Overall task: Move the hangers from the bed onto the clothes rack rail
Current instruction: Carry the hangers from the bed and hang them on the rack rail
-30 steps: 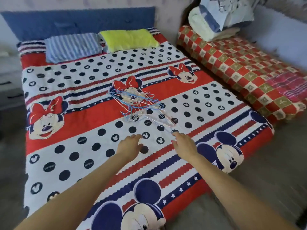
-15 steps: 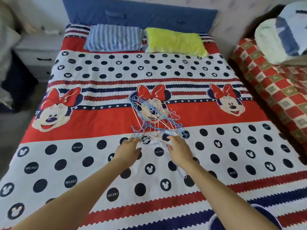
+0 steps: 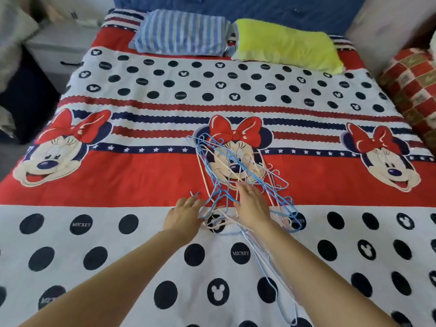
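Both hands (image 3: 184, 214) (image 3: 251, 206) have reached the hangers (image 3: 236, 171) mid-bed (image 3: 141, 180), grip spread flat.

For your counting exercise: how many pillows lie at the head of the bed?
2. The blue striped fabric pillow lies left of centre against the headboard; the plain yellow-green fabric pillow lies beside it, to its right. None appears hidden.

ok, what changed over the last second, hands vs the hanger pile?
Both hands went forward from short of the pile into it: the right hand now lies on the hangers, and the left hand touches their left edge. No grip visible yet. The pile stays on the bed, the pillows unmoved.
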